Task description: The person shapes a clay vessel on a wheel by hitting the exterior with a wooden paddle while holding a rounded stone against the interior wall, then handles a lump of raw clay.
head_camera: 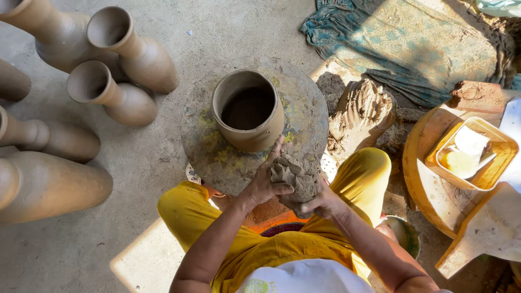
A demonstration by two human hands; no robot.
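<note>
Yellow trousers and a pale shirt fill the near edge of the view, the person sitting low behind a round wheel [206, 146] set on the floor. Both hands work one lump of clay [296, 176] at the near edge of that wheel: the left hand [266, 182] has its fingers curled around the lump's left side, and the right hand [320, 203] cups it from below, fingers closed on it. An unfinished pot [248, 111] stands upright at the wheel's middle, open-mouthed, just beyond the lump and close to the left fingertips. To my eye the step in hand is kneading or shaping this lump before it meets the pot; the next move would seem to call for a firm, even squeeze. A bigger heap of clay [361, 108] lies off the wheel's right edge, a yellow tray [496, 163] on a wooden stand farther right, and long-necked vases [127, 46] rest on the floor to the left.
</note>
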